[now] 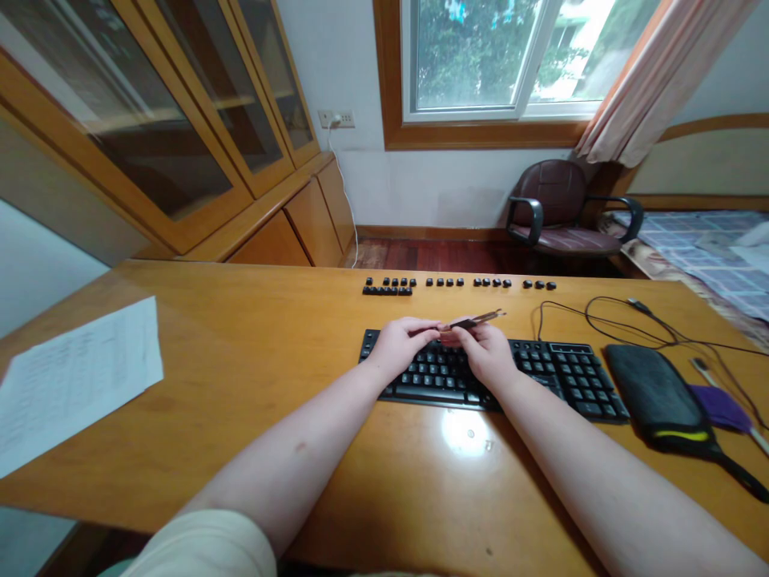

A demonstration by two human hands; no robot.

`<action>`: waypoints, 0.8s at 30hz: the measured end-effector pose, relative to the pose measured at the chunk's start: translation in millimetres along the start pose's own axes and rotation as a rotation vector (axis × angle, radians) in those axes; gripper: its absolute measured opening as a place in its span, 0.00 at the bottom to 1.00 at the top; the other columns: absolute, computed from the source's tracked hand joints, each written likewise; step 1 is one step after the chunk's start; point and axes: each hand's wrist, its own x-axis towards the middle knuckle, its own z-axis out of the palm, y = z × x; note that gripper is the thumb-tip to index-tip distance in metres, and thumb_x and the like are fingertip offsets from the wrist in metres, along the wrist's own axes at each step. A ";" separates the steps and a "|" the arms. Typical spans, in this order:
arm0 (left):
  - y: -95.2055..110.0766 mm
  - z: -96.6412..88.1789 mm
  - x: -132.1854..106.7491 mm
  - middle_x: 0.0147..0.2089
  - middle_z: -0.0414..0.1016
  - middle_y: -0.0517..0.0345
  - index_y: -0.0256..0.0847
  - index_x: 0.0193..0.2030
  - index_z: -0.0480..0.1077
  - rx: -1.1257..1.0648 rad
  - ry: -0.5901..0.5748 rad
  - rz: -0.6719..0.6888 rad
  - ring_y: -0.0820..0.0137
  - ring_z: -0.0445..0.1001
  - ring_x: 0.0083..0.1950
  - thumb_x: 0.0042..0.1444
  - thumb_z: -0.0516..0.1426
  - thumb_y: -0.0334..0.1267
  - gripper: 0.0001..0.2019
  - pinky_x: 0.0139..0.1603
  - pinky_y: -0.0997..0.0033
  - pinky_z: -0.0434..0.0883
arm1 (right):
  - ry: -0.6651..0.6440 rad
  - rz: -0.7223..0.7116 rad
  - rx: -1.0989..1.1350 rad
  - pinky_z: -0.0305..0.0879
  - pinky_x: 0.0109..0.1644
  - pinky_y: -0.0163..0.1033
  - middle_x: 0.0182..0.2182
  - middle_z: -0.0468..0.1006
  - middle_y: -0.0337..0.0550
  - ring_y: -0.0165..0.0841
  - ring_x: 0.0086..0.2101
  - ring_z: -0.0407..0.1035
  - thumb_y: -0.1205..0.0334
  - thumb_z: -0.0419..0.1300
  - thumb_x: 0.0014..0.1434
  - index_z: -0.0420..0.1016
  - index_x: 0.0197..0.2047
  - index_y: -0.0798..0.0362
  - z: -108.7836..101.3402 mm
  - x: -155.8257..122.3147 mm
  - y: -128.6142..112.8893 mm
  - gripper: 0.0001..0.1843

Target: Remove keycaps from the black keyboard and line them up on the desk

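Observation:
My left hand [400, 346] and my right hand [489, 353] are close together above the middle of a black keyboard [432, 395]. Between their fingertips is a slim tool [465, 324], dark in the middle, with two thin brownish prongs that point to the right. The right fingers and thumb are closed around it. My left thumb and fingers pinch its other end, partly hidden. Behind the keyboard, loose black keycaps [388, 291] lie in small groups along the desk's far edge. The hands cover part of the keyboard's upper rows.
On the desk [240, 361], printed papers [84, 377] lie at the left. A black brush-like tool with a yellow stripe [661, 393], a purple item [721, 407] and a looped cable [592, 308] are at the right. An armchair [553, 200] stands beyond, near a bed [709, 248].

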 end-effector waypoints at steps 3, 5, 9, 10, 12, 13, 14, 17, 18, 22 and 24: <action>1.9 -2.2 2.5 0.41 0.79 0.53 0.38 0.40 0.77 -0.221 -0.034 -0.112 0.65 0.76 0.45 0.49 0.61 0.39 0.12 0.52 0.64 0.68 | -0.022 -0.125 -0.059 0.75 0.41 0.45 0.35 0.80 0.44 0.37 0.34 0.76 0.53 0.57 0.58 0.78 0.38 0.50 -1.7 -1.4 -1.1 0.13; 2.6 -2.5 2.8 0.39 0.80 0.53 0.38 0.38 0.77 -0.339 -0.047 -0.170 0.65 0.76 0.44 0.45 0.63 0.39 0.12 0.52 0.63 0.68 | -0.028 -0.253 -0.125 0.73 0.43 0.45 0.37 0.80 0.43 0.36 0.36 0.75 0.57 0.56 0.59 0.77 0.39 0.49 -3.4 -2.5 -3.2 0.10; -1.3 0.1 2.8 0.36 0.79 0.52 0.35 0.34 0.77 -0.574 -0.049 -0.316 0.67 0.76 0.39 0.39 0.67 0.39 0.14 0.51 0.64 0.68 | -0.050 -0.491 -0.268 0.70 0.46 0.44 0.37 0.79 0.42 0.35 0.40 0.73 0.64 0.56 0.59 0.76 0.40 0.48 -6.9 -3.7 -7.4 0.08; -3.4 0.9 3.5 0.35 0.79 0.52 0.35 0.33 0.77 -0.635 -0.057 -0.357 0.68 0.75 0.39 0.38 0.68 0.40 0.15 0.50 0.64 0.68 | -0.052 -0.523 -0.296 0.70 0.46 0.44 0.36 0.79 0.42 0.34 0.40 0.73 0.64 0.56 0.59 0.75 0.40 0.48 -7.4 -3.6 -7.7 0.08; -7.6 1.9 5.6 0.35 0.78 0.51 0.33 0.32 0.76 -0.711 -0.082 -0.416 0.69 0.75 0.38 0.37 0.68 0.39 0.16 0.50 0.64 0.68 | -0.051 -0.545 -0.350 0.70 0.46 0.43 0.37 0.79 0.42 0.34 0.39 0.73 0.64 0.55 0.59 0.75 0.41 0.48 -7.6 -2.9 -7.0 0.09; -8.9 1.7 6.7 0.36 0.78 0.50 0.33 0.33 0.75 -0.703 -0.085 -0.425 0.69 0.75 0.39 0.38 0.68 0.39 0.16 0.50 0.63 0.68 | -0.051 -0.535 -0.381 0.70 0.47 0.43 0.37 0.79 0.42 0.34 0.40 0.73 0.64 0.55 0.59 0.75 0.41 0.48 -7.3 -2.2 -6.1 0.09; -9.1 1.1 7.4 0.37 0.77 0.50 0.32 0.35 0.75 -0.649 -0.060 -0.417 0.69 0.75 0.39 0.40 0.67 0.38 0.15 0.50 0.63 0.69 | -0.053 -0.513 -0.416 0.70 0.47 0.43 0.38 0.79 0.42 0.34 0.40 0.73 0.64 0.55 0.60 0.75 0.41 0.48 -7.0 -1.4 -5.0 0.09; 1.4 -3.1 3.2 0.43 0.75 0.49 0.35 0.43 0.73 -0.234 0.158 -0.270 0.68 0.73 0.41 0.49 0.61 0.36 0.13 0.49 0.62 0.70 | -0.013 -0.407 -0.522 0.69 0.47 0.43 0.37 0.80 0.42 0.34 0.40 0.73 0.62 0.55 0.60 0.76 0.39 0.49 -6.1 1.7 -2.0 0.09; 8.7 -4.6 -1.2 0.46 0.74 0.49 0.36 0.45 0.72 -0.048 0.223 -0.178 0.68 0.73 0.42 0.52 0.59 0.35 0.13 0.49 0.62 0.69 | 0.015 -0.373 -0.547 0.69 0.47 0.43 0.37 0.80 0.43 0.35 0.40 0.74 0.61 0.54 0.60 0.76 0.39 0.49 -6.0 2.5 -1.5 0.09; 42.7 -4.4 -26.6 0.46 0.73 0.54 0.44 0.47 0.72 0.537 -0.094 0.161 0.64 0.70 0.48 0.57 0.55 0.40 0.12 0.54 0.61 0.66 | 0.078 -0.321 -0.579 0.69 0.46 0.43 0.37 0.80 0.43 0.36 0.40 0.74 0.60 0.54 0.60 0.77 0.39 0.50 -7.0 3.3 -2.3 0.10; 50.8 -0.2 -35.8 0.46 0.73 0.53 0.44 0.50 0.71 0.691 -0.219 0.146 0.62 0.70 0.48 0.53 0.58 0.43 0.17 0.53 0.61 0.67 | 0.077 -0.319 -0.570 0.69 0.46 0.43 0.37 0.80 0.43 0.36 0.40 0.74 0.60 0.53 0.60 0.77 0.39 0.50 -7.4 2.7 -3.1 0.11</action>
